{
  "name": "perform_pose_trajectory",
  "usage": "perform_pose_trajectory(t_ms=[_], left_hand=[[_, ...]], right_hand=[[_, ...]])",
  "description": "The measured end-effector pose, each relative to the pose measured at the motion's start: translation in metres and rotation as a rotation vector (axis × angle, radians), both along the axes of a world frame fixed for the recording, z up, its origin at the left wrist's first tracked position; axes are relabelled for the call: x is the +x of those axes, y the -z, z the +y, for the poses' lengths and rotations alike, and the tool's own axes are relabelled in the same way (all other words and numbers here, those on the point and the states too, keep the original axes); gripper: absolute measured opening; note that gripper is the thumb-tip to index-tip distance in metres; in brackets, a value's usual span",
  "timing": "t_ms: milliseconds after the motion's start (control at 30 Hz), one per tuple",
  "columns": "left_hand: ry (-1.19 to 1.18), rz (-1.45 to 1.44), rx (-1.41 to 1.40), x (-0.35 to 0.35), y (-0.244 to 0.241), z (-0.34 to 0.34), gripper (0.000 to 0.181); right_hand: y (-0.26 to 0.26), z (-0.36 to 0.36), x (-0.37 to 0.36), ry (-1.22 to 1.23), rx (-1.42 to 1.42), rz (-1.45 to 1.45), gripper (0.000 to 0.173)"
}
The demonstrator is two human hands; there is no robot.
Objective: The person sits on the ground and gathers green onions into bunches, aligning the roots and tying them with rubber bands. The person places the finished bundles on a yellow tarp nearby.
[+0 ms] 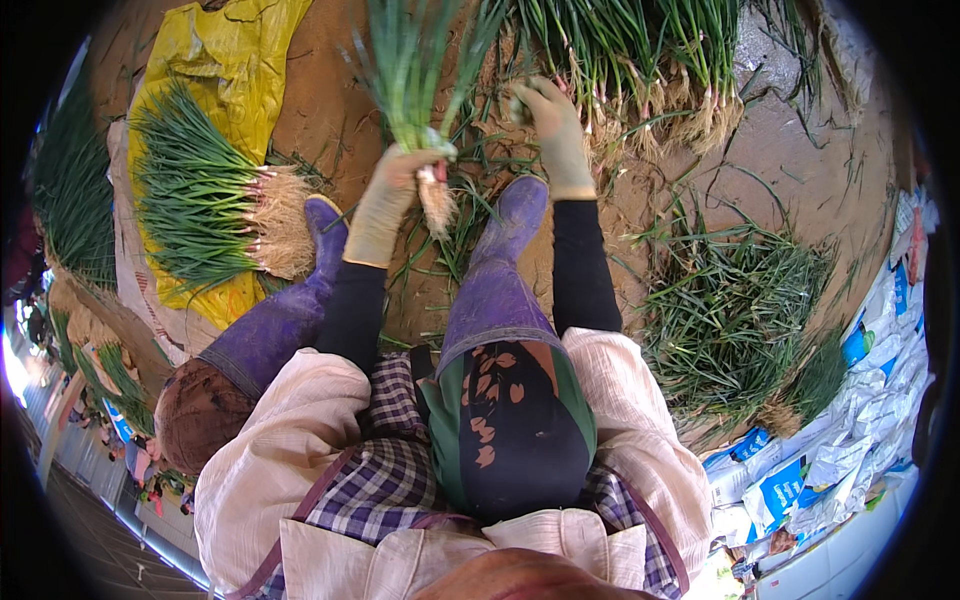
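Note:
My left hand (405, 176), in a pale, dirt-stained glove, is closed round a bunch of green onions (420, 97). Its leaves point away from me, blurred, and its pale roots hang below the fist. To the right, my right hand (544, 109), gloved alike, is over the ground beside the roots of a large row of green onions (637, 67). Its fingers are bent and blurred over some greenery; whether they grip anything is unclear. Left of my left hand, a neat stack of green onions (202, 195), roots to the right, lies on a yellow woven plastic sack (225, 60).
A heap of loose green leaves (735, 315) lies at the right on the brown ground. White and blue plastic packaging (787, 480) is beyond it. More green onions (71, 187) are at the far left. My purple boots (499, 277) stand amid scattered leaves. Several people are at the far lower left.

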State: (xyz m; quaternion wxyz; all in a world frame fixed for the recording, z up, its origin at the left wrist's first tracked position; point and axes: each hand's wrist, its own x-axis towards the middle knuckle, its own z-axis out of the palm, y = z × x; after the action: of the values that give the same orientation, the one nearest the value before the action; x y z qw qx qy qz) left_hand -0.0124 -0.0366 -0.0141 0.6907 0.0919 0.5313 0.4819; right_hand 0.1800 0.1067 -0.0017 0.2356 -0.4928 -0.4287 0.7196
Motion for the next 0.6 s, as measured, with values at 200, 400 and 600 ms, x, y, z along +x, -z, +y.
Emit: perform_pose_trajectory(t_ms=[200,400,600], left_hand=[[-0.329,-0.608,0.485,-0.053,0.013,0.017,0.028],[-0.225,-0.623,0.302,0.009,0.024,0.059,0.023],[-0.063,-0.135,0.132,0.033,0.03,0.071,0.015]], right_hand=[[0.013,-0.04,0.077,-0.993,0.641,-0.804,0.03],[0.038,0.042,0.049,-0.464,0.747,-1.128,0.03],[0.06,0.023,0.037,-0.463,0.706,-1.046,0.023]])
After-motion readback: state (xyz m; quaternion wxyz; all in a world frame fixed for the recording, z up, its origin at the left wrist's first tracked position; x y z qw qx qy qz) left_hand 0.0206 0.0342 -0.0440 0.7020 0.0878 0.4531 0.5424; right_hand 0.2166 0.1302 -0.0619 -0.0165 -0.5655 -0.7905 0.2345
